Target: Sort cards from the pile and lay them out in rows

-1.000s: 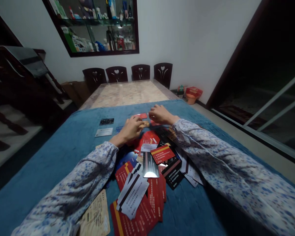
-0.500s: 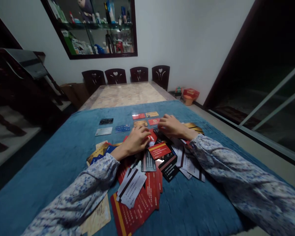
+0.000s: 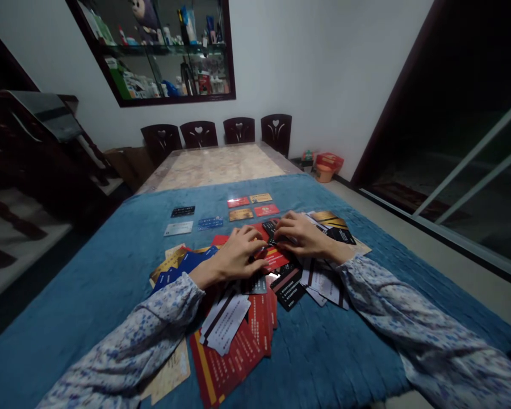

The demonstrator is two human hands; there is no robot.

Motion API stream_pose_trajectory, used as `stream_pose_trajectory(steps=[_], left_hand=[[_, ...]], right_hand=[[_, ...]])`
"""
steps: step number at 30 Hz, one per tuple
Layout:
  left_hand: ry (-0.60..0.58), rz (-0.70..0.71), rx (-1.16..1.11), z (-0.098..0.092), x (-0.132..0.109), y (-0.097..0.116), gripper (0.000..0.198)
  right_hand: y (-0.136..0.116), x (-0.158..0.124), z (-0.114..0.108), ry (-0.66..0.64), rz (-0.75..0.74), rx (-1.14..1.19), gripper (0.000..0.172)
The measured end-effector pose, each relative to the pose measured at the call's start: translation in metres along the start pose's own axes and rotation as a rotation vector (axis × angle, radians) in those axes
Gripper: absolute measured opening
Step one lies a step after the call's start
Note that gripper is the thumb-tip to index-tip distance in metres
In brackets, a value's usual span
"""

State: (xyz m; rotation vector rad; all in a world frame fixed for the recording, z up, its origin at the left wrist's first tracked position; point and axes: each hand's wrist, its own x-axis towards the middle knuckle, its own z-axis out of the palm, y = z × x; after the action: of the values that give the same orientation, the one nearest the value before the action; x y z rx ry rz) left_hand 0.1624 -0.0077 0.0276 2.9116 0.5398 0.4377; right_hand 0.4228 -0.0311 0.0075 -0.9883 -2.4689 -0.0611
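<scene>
A loose pile of plastic cards (image 3: 242, 335), red, black, white and blue, lies on a blue cloth (image 3: 89, 284) in front of me. My left hand (image 3: 238, 254) rests on the far part of the pile, fingers curled with the tips pinching a red card (image 3: 276, 258). My right hand (image 3: 302, 234) is close beside it, fingers bent over a black card (image 3: 271, 226). The two hands nearly touch. Beyond them single cards lie in rows: a black card (image 3: 183, 211), a grey card (image 3: 179, 228), a blue card (image 3: 210, 222), red cards (image 3: 238, 201) and gold cards (image 3: 260, 198).
The cloth covers the near end of a long marble-topped table (image 3: 217, 165). Several dark chairs (image 3: 198, 133) stand at its far end below a glass wall cabinet (image 3: 166, 51). Red baskets (image 3: 327, 165) sit on the floor at right, near a sliding glass door (image 3: 472, 170).
Both hands have drawn back from the far rows of cards onto the pile and come together over it. The laid-out cards beyond are now uncovered.
</scene>
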Motion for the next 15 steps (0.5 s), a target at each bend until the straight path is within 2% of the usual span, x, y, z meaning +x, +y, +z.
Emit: stream_pose_trajectory(steps=[5, 9, 15], left_hand=[[-0.091, -0.004, 0.077, -0.003, 0.0, 0.009, 0.038], [-0.164, -0.035, 0.077, -0.005, 0.0, 0.013, 0.039], [-0.184, -0.047, 0.094, -0.006, -0.001, 0.015, 0.031]], right_hand=[[-0.008, -0.002, 0.002, -0.014, -0.019, 0.035, 0.019], [-0.009, -0.002, 0.004, -0.023, -0.012, 0.039, 0.019], [-0.007, -0.003, 0.01, -0.035, -0.018, 0.061, 0.019]])
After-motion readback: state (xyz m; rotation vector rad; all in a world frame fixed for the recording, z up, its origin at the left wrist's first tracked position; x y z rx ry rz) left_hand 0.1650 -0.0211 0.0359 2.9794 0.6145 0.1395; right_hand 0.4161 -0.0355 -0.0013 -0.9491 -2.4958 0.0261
